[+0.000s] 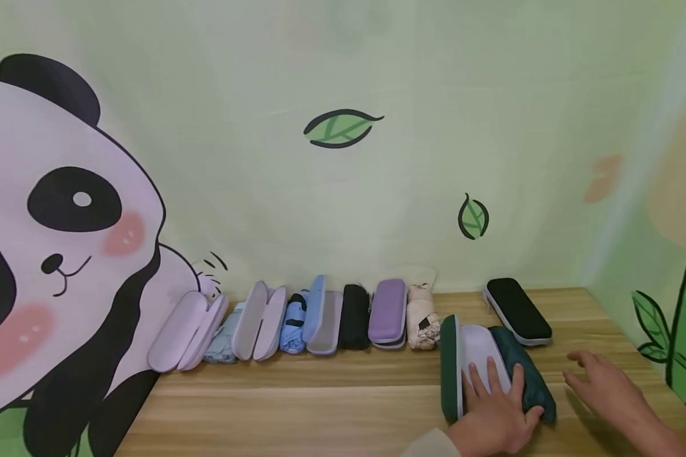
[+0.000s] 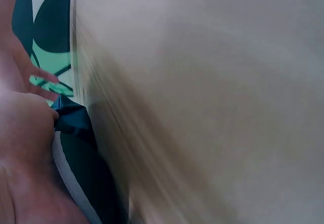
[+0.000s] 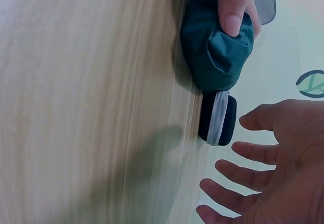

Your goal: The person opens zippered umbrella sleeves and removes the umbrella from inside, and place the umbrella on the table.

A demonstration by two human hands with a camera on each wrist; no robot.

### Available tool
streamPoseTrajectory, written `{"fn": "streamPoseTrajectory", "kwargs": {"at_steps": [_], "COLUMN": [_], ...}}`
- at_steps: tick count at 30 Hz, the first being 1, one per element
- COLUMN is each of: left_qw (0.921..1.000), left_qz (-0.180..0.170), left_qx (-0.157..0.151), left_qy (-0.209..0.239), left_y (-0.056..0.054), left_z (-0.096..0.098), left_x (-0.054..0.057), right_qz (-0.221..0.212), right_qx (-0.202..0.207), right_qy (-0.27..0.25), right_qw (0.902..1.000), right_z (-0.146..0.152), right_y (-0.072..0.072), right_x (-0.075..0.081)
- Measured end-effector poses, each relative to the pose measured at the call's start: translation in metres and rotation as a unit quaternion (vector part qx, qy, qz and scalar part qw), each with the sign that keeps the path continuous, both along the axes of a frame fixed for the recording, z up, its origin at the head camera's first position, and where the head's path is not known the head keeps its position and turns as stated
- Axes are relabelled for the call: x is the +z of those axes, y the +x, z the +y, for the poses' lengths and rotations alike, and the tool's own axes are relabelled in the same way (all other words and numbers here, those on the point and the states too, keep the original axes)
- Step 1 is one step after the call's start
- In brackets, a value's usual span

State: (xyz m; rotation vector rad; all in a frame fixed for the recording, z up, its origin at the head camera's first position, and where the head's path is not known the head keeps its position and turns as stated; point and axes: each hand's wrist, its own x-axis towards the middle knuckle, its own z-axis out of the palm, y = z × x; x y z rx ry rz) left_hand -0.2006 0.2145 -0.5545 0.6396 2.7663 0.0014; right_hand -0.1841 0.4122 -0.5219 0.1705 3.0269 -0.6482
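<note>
My left hand (image 1: 494, 412) lies with spread fingers over an open dark green zip case (image 1: 450, 374) with a pale lining, at the right front of the table. Its thumb rests on a teal folded umbrella (image 1: 528, 374) that lies along the case's right side. The right wrist view shows that thumb on top of the crumpled end of the umbrella (image 3: 217, 52). To the right, apart from both, my right hand (image 1: 608, 387) hovers over the wood with loosely bent fingers, holding nothing. A black zip case (image 1: 519, 311) lies behind the umbrella.
Along the back wall stands a row: open pale cases (image 1: 180, 330), a blue case (image 1: 314, 314), a purple case (image 1: 387, 311), and folded umbrellas in light blue (image 1: 225, 336), blue (image 1: 293, 324), black (image 1: 354, 317) and beige floral (image 1: 422, 317). A panda-printed backdrop (image 1: 343, 209) rises behind.
</note>
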Motion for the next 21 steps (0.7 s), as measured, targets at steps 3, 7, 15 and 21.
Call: {"fn": "streamPoseTrajectory", "kwargs": {"at_steps": [3,7,15,21], "left_qw": [0.9993,0.9984,0.9974,0.9972], "left_qz": [-0.006,-0.007,-0.009,-0.003], "left_qx": [0.013,0.010,-0.009,-0.007], "left_qy": [0.035,0.055,0.072,0.074], "left_y": [-0.012,-0.028,-0.047,-0.058], "left_z": [0.000,-0.003,-0.007,-0.005], "left_x": [0.000,0.001,0.006,0.008], "right_qz": [0.000,-0.010,-0.011,-0.002], "right_qx": [0.001,-0.003,-0.005,-0.004], "right_qy": [-0.003,-0.006,-0.003,-0.005], "right_qw": [1.0000,0.9999,0.9999,1.0000], "right_z": [0.001,0.002,0.001,-0.002], "right_y": [0.000,0.001,-0.002,-0.005], "right_x": [-0.001,-0.003,-0.008,-0.009]}}
